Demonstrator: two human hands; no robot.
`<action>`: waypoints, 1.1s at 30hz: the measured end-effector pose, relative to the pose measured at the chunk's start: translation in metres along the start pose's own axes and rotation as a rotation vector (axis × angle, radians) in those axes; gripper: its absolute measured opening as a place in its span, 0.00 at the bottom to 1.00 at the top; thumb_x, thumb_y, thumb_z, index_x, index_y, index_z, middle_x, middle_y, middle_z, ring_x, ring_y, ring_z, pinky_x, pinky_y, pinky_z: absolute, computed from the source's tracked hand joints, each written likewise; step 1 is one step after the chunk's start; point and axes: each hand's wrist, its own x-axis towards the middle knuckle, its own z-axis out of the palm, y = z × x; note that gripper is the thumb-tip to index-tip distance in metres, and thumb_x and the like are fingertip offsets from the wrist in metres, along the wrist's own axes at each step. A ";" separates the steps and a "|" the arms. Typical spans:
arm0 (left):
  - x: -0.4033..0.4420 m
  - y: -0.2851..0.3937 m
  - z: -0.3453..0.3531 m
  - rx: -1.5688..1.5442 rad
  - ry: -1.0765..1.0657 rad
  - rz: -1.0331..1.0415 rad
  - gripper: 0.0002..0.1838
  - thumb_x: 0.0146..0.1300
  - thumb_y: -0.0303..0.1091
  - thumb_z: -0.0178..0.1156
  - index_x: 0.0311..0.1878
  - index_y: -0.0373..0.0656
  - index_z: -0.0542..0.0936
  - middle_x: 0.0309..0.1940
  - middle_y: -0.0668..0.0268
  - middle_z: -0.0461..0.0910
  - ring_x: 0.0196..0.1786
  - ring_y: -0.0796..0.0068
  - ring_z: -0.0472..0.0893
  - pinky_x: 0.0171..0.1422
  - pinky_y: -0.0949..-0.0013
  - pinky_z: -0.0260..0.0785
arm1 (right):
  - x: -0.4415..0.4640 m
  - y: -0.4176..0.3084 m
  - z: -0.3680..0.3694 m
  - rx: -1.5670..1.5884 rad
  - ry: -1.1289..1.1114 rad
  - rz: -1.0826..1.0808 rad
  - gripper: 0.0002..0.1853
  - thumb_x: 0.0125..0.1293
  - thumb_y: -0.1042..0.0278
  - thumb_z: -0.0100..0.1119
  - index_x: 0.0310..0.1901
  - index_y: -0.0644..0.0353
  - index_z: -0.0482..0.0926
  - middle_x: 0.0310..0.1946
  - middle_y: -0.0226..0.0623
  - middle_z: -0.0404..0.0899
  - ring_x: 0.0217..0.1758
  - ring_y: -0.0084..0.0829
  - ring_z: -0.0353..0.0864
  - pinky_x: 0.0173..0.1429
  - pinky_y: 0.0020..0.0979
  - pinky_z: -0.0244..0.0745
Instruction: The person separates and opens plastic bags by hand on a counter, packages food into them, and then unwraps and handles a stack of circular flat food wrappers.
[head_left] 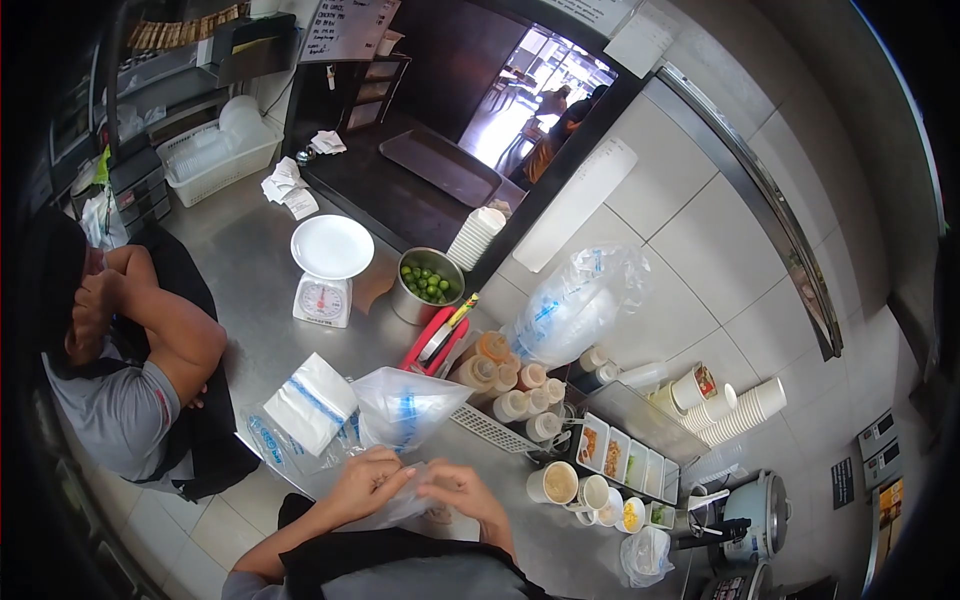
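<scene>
Plastic bag (402, 508) between curled hands (370, 487)

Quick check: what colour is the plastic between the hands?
The plastic is see-through and whitish, seen in the head view, the only one.

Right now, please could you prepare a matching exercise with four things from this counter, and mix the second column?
Things:
1. Tape dispenser
2. Metal pot
3. Dial scale
4. Clear plastic bag

Places, colours or states:
A. Under a round white pan
B. Held between the left hand and the right hand
C. Red
D. Holding green fruit

Right pairs: 1-C, 2-D, 3-A, 4-B.
</scene>
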 end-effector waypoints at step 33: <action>0.064 -0.003 -0.020 -0.277 0.287 -0.033 0.06 0.65 0.30 0.51 0.40 0.38 0.71 0.36 0.69 0.72 0.27 0.85 0.71 0.24 0.79 0.65 | 0.074 -0.043 -0.034 0.094 0.642 -0.347 0.04 0.62 0.74 0.55 0.35 0.65 0.77 0.28 0.27 0.76 0.28 0.15 0.74 0.32 0.17 0.68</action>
